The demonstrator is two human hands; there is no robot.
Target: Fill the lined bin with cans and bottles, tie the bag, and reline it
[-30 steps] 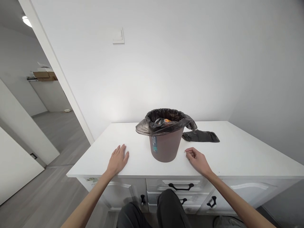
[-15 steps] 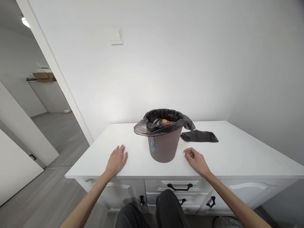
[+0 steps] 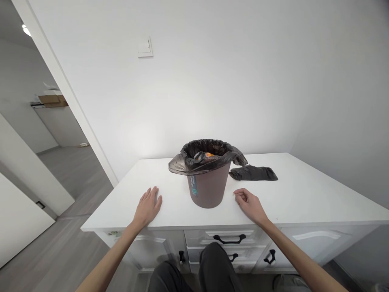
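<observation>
A brown bin (image 3: 209, 188) stands upright on the white cabinet top (image 3: 176, 215), lined with a black bag (image 3: 209, 163) folded out over its rim. Inside it, crumpled rubbish with an orange part (image 3: 209, 154) shows. To the bin's right lies a folded black bag bundle (image 3: 255, 173). My left hand (image 3: 148, 206) rests flat on the cabinet top left of the bin, its fingers apart and nothing in it. My right hand (image 3: 249, 204) lies right of the bin with its fingers curled in; what they hold, if anything, is hidden.
Behind the cabinet is a white wall with a light switch (image 3: 145, 48). Drawers and doors with black handles (image 3: 229, 239) are below the top. A doorway at the left shows a cardboard box (image 3: 52, 101) in another room.
The view has shifted slightly, so the scene sits a little further left. Both hands and the bin have kept their places on the cabinet top.
</observation>
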